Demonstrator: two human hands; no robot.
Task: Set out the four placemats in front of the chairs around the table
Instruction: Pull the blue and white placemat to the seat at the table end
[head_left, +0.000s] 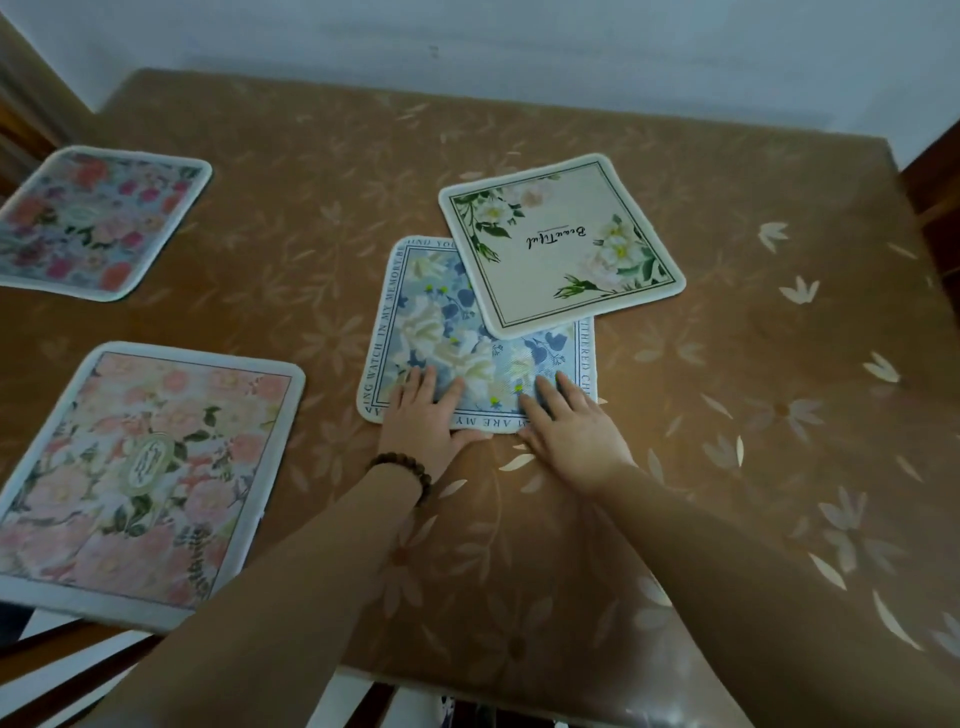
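Observation:
A blue floral placemat lies at the middle of the table. A cream placemat with green leaves and the word "Beautiful" overlaps its far right corner. My left hand and my right hand both rest on the blue mat's near edge, fingers spread on top and thumbs at the edge. A pink floral placemat sits at the near left edge. A red and pink floral placemat lies at the far left edge.
The table wears a brown cloth with pale flower prints under a glossy cover. A white wall runs behind it. Dark wooden chair parts show at the right and at the near left below the table edge.

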